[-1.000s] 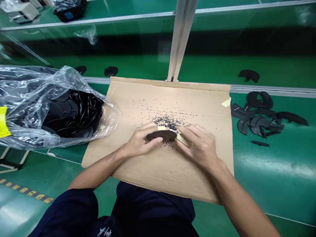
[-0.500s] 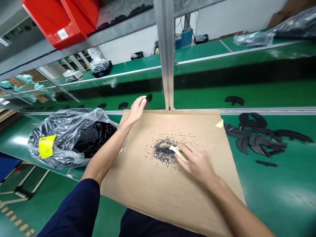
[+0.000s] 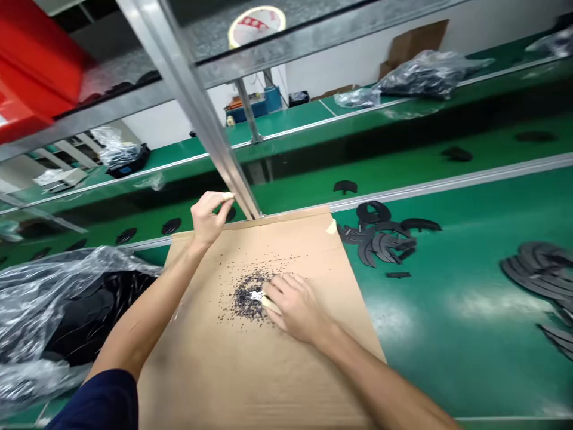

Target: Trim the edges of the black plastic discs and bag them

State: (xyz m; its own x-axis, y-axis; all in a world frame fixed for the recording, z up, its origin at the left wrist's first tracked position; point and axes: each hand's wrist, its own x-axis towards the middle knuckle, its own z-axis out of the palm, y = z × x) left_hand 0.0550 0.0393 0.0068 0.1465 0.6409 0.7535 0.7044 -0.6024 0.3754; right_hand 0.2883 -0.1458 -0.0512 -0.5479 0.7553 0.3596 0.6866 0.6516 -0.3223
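The hands are held well apart. A pale strip (image 3: 269, 304) is gripped by the right hand (image 3: 295, 309), its long axis running left into a heap of black granules (image 3: 246, 298) on a cardboard sheet (image 3: 215, 370). The left hand (image 3: 209, 216) is raised farther off, fingertips pinched; whether anything is held there cannot be told.

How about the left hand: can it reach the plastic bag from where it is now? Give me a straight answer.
Probably yes. The left hand is raised above the far edge of the cardboard, and the plastic bag lies beside the cardboard to its left, with nothing visibly in the way.
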